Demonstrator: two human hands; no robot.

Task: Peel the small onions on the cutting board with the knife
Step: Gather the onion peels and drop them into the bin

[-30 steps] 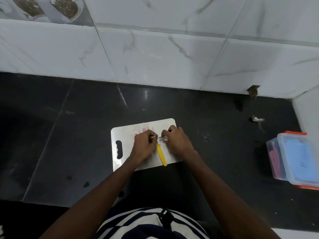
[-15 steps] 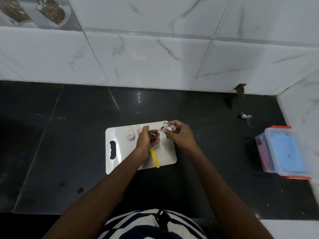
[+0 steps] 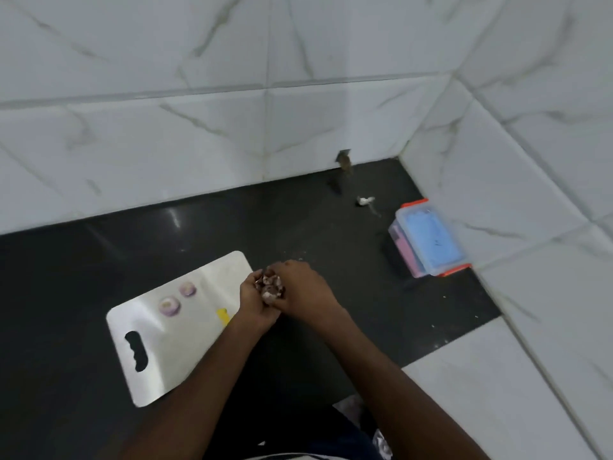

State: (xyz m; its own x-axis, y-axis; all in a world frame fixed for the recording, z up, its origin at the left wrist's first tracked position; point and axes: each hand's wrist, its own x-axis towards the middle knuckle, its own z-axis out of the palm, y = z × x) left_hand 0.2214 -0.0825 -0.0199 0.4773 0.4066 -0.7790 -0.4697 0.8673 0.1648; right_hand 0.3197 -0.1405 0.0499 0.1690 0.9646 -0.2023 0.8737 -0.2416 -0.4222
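A black surface [image 3: 99, 270] meets white marble-veined tiles [image 3: 166, 137] in a corner, a lidded box [image 3: 428, 240] beside it. Two onions [image 3: 170, 306] lie on the board [image 3: 172, 353]. Left hand [image 3: 255, 303] and right hand [image 3: 305, 290] together grip peels [image 3: 272, 287]; knife [image 3: 223, 316] mostly hidden.

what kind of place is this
Most likely a home kitchen corner: a dark stone counter against marble-look wall tiles, a white cutting board with two peeled small onions, and a lidded plastic container.
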